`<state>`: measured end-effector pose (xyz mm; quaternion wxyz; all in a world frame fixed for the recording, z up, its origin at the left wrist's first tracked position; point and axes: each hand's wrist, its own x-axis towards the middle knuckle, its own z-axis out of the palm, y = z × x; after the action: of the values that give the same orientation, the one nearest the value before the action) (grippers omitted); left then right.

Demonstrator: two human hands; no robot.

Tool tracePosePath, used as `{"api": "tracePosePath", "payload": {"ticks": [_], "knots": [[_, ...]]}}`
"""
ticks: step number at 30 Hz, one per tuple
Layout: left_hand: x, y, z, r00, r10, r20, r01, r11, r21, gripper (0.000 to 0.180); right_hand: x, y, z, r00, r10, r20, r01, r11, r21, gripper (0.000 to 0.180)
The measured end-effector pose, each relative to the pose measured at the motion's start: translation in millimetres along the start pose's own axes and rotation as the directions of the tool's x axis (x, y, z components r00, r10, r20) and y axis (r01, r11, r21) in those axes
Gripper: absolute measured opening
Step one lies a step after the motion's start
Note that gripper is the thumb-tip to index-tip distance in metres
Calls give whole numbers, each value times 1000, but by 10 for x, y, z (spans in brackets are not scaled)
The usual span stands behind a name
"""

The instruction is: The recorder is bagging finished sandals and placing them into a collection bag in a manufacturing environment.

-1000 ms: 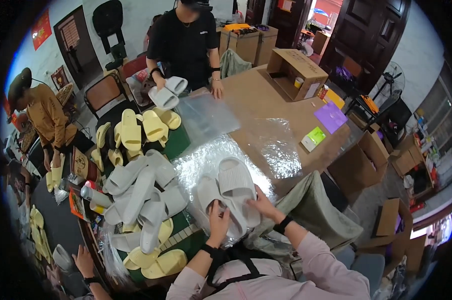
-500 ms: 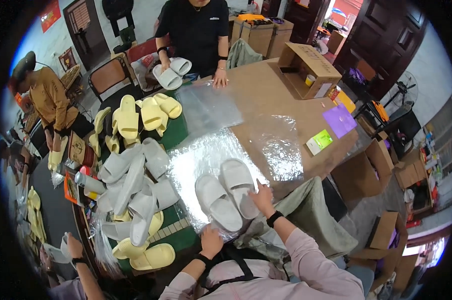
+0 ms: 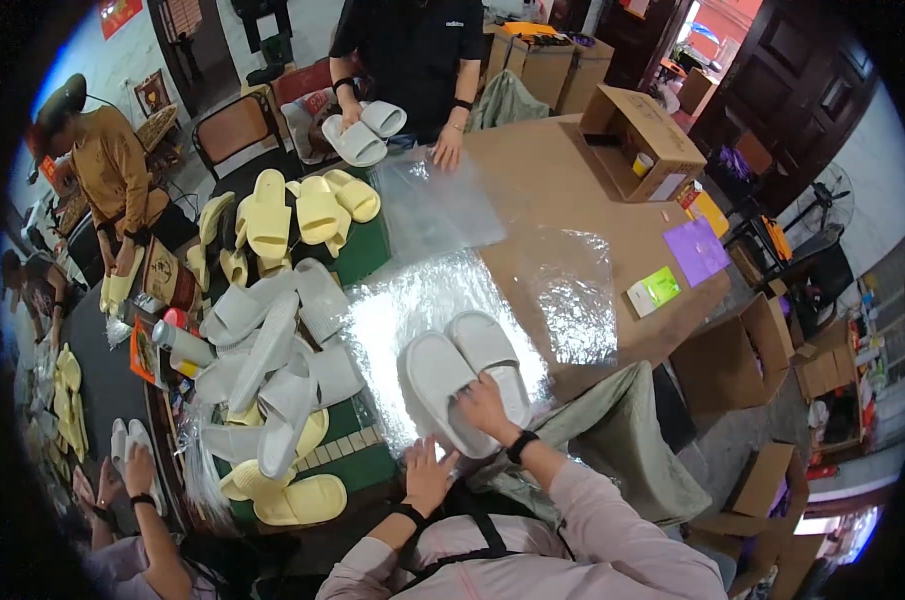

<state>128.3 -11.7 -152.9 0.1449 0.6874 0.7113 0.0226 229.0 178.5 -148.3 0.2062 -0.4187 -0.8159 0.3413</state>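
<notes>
A pair of light grey slide slippers (image 3: 438, 365) lies side by side, toes away from me, on a stack of shiny clear plastic bags (image 3: 383, 310). Over the near half of the pair, my right hand (image 3: 483, 405) has its fingers curled at the inner edges where the two slippers meet. My left hand (image 3: 428, 478) rests at the near edge of the bags with its fingers stretched apart, holding nothing. To the left lies a heap of grey slippers (image 3: 273, 345) with yellow slippers (image 3: 301, 498) below it.
Across the table, a co-worker holds grey slippers (image 3: 358, 145) beside another bag stack (image 3: 433, 205). One loose bag (image 3: 576, 300), a green-white box (image 3: 655, 290), a purple sheet (image 3: 695, 248) and an open carton (image 3: 638, 145) are at right. Co-workers handle slippers at left.
My right hand has moved left from the right slipper's outer side onto the pair's inner edges. The pair has shifted slightly. My left hand's fingers have spread. My view has shifted a little.
</notes>
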Motion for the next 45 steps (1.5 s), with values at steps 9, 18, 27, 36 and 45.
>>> {"api": "tracePosePath", "payload": {"ticks": [9, 18, 27, 36, 45], "knots": [[159, -362, 26, 960, 146, -240, -149, 989, 4, 22, -1080, -120, -1237, 959, 32, 280, -122, 943, 310, 26], [450, -380, -258, 892, -282, -354, 113, 897, -428, 14, -1612, -221, -1431, 902, 131, 410, -344, 793, 503, 34], [403, -461, -90, 946, -293, -141, 137, 752, -645, 33, -1677, -294, -1361, 819, 229, 526, -548, 583, 600, 26], [300, -549, -230, 993, 12, -115, -26, 993, -114, 20, -1720, -67, -1321, 822, 163, 546, -433, 802, 411, 37], [461, -399, -346, 888, -292, -355, 111, 887, -449, 9, -1619, -301, -1418, 653, 245, 716, -709, 531, 465, 26]]}}
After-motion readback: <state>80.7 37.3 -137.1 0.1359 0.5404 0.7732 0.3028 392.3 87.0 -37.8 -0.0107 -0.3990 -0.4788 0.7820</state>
